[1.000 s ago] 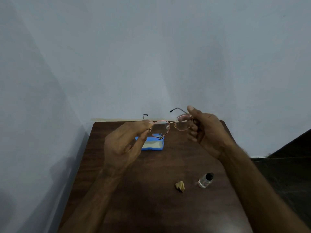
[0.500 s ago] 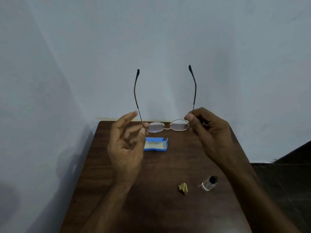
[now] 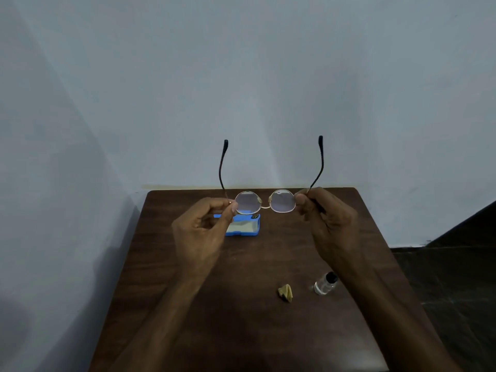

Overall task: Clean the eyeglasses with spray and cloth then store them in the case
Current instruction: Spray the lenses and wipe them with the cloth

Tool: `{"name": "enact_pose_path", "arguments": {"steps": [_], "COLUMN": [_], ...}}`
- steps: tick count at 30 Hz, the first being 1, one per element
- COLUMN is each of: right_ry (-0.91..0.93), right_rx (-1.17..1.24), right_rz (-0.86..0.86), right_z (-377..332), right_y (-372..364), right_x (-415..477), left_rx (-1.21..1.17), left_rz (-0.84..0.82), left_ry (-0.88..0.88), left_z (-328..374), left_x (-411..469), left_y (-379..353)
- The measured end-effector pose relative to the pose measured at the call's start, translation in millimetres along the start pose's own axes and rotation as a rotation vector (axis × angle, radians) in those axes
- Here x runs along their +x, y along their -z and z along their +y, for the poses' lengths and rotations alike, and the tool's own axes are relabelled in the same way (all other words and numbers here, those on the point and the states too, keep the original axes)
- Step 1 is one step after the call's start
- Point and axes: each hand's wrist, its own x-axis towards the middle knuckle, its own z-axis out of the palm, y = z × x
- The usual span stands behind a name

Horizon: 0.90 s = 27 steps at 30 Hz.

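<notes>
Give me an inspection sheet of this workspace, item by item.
Surface: dark wooden table, set against the wall.
Job's things: eyeglasses held above the table, temples unfolded; blue case open at far left; crumpled yellow cloth and clear spray bottle with black cap at near right.
Clutter: nothing seen.
Hands: left hand pinches the frame's left end; right hand pinches its right end.
Cables: nothing seen.
Surroundings: pale wall behind and left; dark floor at right.
</notes>
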Motion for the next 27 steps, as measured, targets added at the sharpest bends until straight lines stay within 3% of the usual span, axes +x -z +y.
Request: {"name": "enact_pose_path", "arguments": {"steps": [6,11,15,18,22,27], "right_ry": [-0.154,-0.281,-0.388,-0.599,-0.902,-0.900], "right_rx": [0.081,0.018,-0.039,-0.069,-0.013,-0.008], "right_rz": [-0.001,-0.140,-0.037,-0.037,-0.198,-0.225], "right_z": [26.1,38.7,65.0,100.0,139.6,165.3], "right_y": [5.4,20.5,50.3,59.5,36.6,2.0], "right_x": [-10.7,-23.8,-47.8,-87.6,-151.1,-189.5], "left_rx": [0.032,0.085,0.080,0.097,0.137,0.128], "left_rz": [-0.073,-0.129,-0.132,-0.137,-0.176,-0.177], "left_ry": [-0.105,-0.125,-0.079,-0.047,-0.041,-0.035], "left_z": [-7.9,-15.3,-22.4,-26.7,-28.6,-26.6], "left_x": [-9.4,-14.7,-22.9,-30.0,-33.9,-32.7], "left_y": [-20.4,-29.8,-33.5,-34.2,-34.2,-33.8]}}
